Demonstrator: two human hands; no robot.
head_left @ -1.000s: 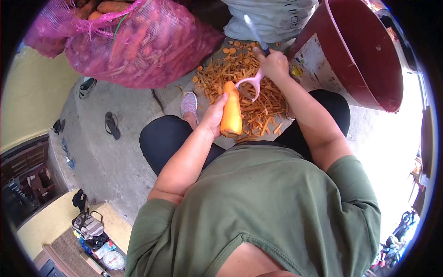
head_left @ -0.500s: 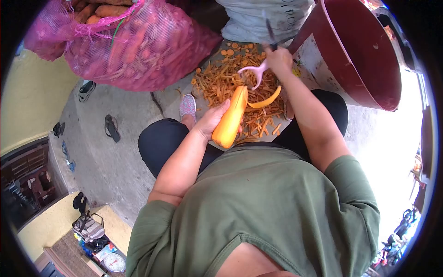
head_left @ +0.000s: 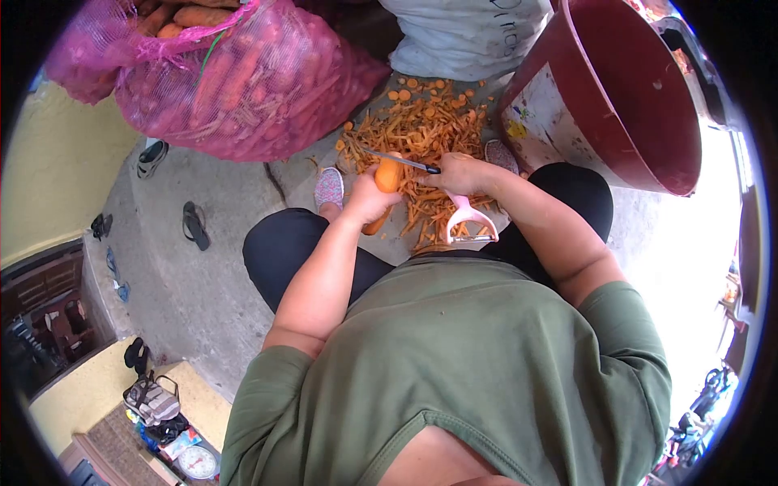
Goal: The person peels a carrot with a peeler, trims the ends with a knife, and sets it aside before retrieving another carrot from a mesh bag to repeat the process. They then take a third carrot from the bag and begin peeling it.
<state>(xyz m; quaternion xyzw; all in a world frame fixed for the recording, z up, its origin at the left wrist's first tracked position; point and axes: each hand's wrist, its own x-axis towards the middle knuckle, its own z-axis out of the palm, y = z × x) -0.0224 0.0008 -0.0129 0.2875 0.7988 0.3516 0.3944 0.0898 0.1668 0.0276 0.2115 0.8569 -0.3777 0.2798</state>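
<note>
My left hand (head_left: pixel 371 199) is wrapped round a peeled carrot (head_left: pixel 389 173), with its far end sticking up past the fingers and its lower end showing below them. In my right hand (head_left: pixel 463 173) are two tools at once: a knife (head_left: pixel 405 162) with a dark handle and a pink peeler (head_left: pixel 470 220). The knife's thin blade points left and overlaps the carrot's far end in this view. The peeler's head hangs towards my lap, away from the carrot. Beneath both hands lies a heap of carrot peelings (head_left: pixel 421 121), with several cut carrot ends at its far side.
A pink mesh sack (head_left: pixel 267 89) full of carrots stands at the far left. Beyond the peelings is a white sack (head_left: pixel 462 36) with writing. A large dark red bucket (head_left: pixel 567 105) stands close to my right forearm. Slippers (head_left: pixel 195 225) lie on the concrete floor at left.
My right hand has turned and come nearer, bringing the knife to the carrot and swinging the peeler towards my lap. My left hand has tipped the carrot and moved slightly away. A hanging peel strip is gone.
</note>
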